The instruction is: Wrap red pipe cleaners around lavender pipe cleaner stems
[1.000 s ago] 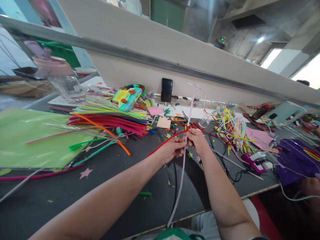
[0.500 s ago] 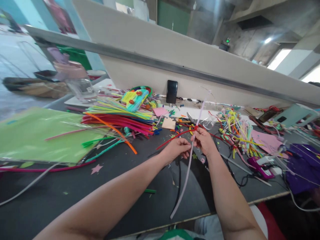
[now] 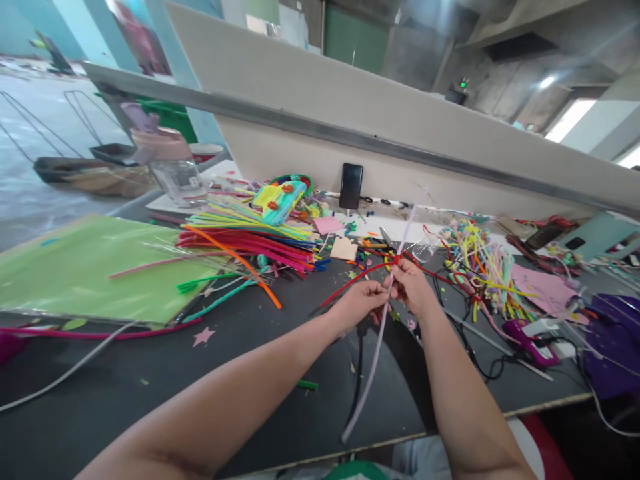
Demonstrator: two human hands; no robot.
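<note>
Near the middle of the view, my right hand (image 3: 411, 285) pinches a pale lavender pipe cleaner (image 3: 373, 373) just below a red pipe cleaner (image 3: 356, 283) wound around it. The lavender one stands up above my fingers, and its lower end curves down toward the table's front edge. The red one sticks out to both sides of the crossing. My left hand (image 3: 366, 298) is closed at the lavender stem, its fingertips right beside my right hand's. Fingers partly hide the spot where the tips meet.
Bundled colourful pipe cleaners (image 3: 260, 250) and a green sheet pack (image 3: 100, 267) lie left. A phone (image 3: 351, 187) leans on the partition. Right are a tangled pipe cleaner heap (image 3: 477, 260), black cables and a purple power strip (image 3: 531, 341). A clear bottle (image 3: 175, 173) stands back left.
My left hand's fingertips have come closer to the lavender stem and my right fingers. The whole view has shifted slightly, with things appearing a little further right.
</note>
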